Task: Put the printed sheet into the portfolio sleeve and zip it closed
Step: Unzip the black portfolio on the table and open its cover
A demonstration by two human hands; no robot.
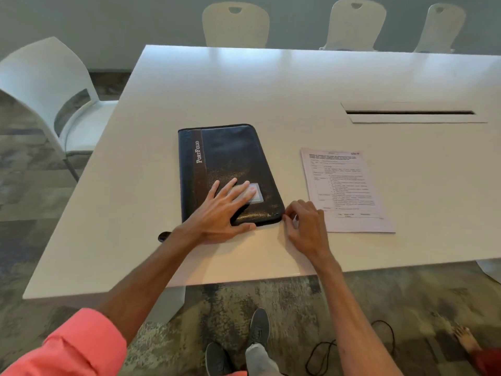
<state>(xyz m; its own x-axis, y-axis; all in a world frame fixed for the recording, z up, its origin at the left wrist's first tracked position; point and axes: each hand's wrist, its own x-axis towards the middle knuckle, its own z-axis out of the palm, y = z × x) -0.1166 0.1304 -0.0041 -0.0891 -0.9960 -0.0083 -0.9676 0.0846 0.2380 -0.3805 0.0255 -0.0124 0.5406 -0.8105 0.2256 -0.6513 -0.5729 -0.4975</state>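
Observation:
A dark blue zip portfolio (230, 156) with a brown stripe and the word "Portfolio" lies closed on the white table (298, 82). My left hand (225, 210) rests flat on its near half, fingers spread over a small clear card window. My right hand (305, 226) is at the portfolio's near right corner, thumb and fingers pinched at the zipper end; the pull itself is too small to make out. The printed sheet (344, 188) lies flat on the table just right of the portfolio, untouched.
A cable slot (409, 113) is cut into the table at the back right. White chairs stand at the left (48, 85) and along the far side (235, 23). A small dark object (164, 236) lies beside my left wrist. A black cord (339, 346) lies on the carpet below.

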